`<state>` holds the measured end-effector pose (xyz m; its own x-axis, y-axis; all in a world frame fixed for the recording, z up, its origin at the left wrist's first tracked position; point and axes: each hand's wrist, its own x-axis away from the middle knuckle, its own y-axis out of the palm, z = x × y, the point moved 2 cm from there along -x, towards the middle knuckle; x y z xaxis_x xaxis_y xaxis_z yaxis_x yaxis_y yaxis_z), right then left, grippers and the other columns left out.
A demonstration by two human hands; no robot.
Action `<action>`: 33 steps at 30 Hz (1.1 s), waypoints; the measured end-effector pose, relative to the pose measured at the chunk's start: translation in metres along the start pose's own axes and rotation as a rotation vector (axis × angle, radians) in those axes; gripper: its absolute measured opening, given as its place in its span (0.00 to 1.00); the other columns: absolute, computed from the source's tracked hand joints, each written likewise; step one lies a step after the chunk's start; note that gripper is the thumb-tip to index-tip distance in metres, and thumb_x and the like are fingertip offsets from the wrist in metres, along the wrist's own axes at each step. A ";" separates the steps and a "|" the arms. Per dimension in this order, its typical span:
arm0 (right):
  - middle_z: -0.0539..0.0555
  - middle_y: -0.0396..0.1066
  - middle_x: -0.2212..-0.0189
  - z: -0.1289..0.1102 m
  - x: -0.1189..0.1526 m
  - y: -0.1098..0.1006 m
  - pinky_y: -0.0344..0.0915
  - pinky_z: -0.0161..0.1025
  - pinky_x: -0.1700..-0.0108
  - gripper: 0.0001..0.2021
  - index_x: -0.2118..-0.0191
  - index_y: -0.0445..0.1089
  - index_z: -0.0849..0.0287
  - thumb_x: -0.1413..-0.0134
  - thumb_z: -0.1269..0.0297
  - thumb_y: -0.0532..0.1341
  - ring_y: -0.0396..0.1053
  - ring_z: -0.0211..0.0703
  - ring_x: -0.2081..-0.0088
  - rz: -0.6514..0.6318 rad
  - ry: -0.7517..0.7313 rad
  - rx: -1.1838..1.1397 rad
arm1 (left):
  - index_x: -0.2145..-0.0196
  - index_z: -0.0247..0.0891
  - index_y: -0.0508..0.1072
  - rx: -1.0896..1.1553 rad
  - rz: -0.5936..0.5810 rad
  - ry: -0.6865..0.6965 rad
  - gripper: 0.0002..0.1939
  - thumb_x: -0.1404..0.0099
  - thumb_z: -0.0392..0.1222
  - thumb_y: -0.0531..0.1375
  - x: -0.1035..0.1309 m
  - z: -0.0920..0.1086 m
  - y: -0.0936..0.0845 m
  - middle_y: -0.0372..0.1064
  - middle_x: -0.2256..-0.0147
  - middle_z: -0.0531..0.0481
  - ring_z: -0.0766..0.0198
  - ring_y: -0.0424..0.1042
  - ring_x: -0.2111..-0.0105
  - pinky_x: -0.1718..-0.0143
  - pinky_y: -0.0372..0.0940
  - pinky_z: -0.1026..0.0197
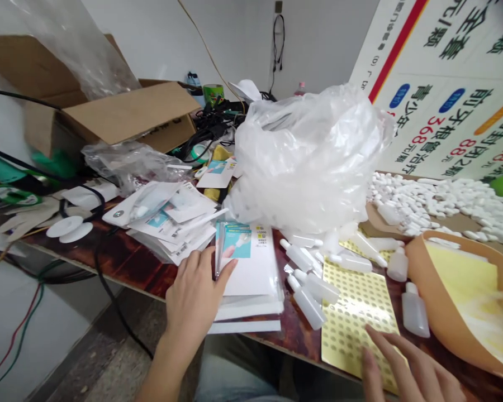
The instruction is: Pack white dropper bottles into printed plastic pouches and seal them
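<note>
My left hand [199,287] rests at the left edge of a stack of white and teal printed packets [251,273], its thumb lying on the top one and its fingers apart. Over a yellow sheet of small round stickers [356,318], my right hand [411,365] hovers at the lower right with fingers spread and nothing between them. Several small white plastic bottles [308,307] lie between the stack and the sheet. Another bottle [414,312] sits right of the sheet, beside an orange bowl [440,307] with yellow sheets inside.
A large translucent plastic bag [305,162] bulges behind the bottles. Loose packets [171,218] and an open cardboard box [129,114] are at left. Many small white pieces [436,201] lie at back right, below a printed board [448,95]. A black cable [109,290] hangs over the edge.
</note>
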<state>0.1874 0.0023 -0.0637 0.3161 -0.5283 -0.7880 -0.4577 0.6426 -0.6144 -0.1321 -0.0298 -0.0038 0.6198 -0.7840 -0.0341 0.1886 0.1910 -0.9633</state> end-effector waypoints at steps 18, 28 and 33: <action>0.57 0.67 0.57 -0.038 -0.043 0.027 0.59 0.51 0.55 0.19 0.46 0.64 0.54 0.43 0.71 0.60 0.64 0.54 0.56 -0.471 0.310 -0.400 | 0.59 0.42 0.70 0.072 0.051 0.189 0.21 0.33 0.61 0.51 -0.014 -0.013 -0.001 0.68 0.59 0.42 0.44 0.67 0.55 0.56 0.63 0.46; 0.56 0.66 0.59 -0.036 -0.043 0.030 0.62 0.48 0.57 0.16 0.47 0.67 0.55 0.39 0.73 0.56 0.65 0.50 0.58 -0.417 0.416 -0.468 | 0.52 0.40 0.71 0.155 -0.006 0.778 0.20 0.34 0.56 0.58 0.025 0.039 0.014 0.70 0.57 0.42 0.44 0.63 0.51 0.51 0.61 0.42; 0.56 0.68 0.61 -0.035 -0.041 0.031 0.62 0.49 0.55 0.15 0.48 0.68 0.56 0.39 0.70 0.57 0.65 0.51 0.58 -0.396 0.462 -0.490 | 0.52 0.43 0.72 0.042 -0.176 1.100 0.16 0.37 0.46 0.65 0.073 0.071 0.031 0.70 0.57 0.45 0.48 0.65 0.56 0.55 0.63 0.45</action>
<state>0.1313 0.0246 -0.0494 0.2034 -0.9139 -0.3512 -0.7319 0.0964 -0.6746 -0.0269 -0.0393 -0.0177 -0.4268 -0.8942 -0.1351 0.2455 0.0292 -0.9690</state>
